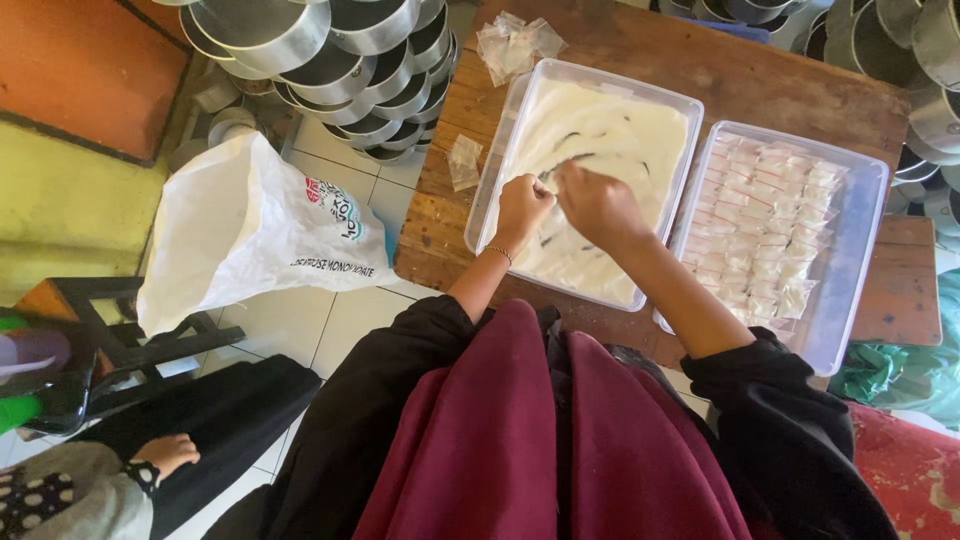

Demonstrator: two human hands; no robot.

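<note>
Both hands were close together over the clear plastic tub of white powder on the wooden table; the left hand was closed, the right hand pinched something too small to tell. A second tub of filled small bags stood just beside

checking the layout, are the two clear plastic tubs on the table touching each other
Apart. The head view shows a strip of brown table between the powder tub and the packet tub.

Whatever the right hand pinches, too small; white sack print blurred.
</note>
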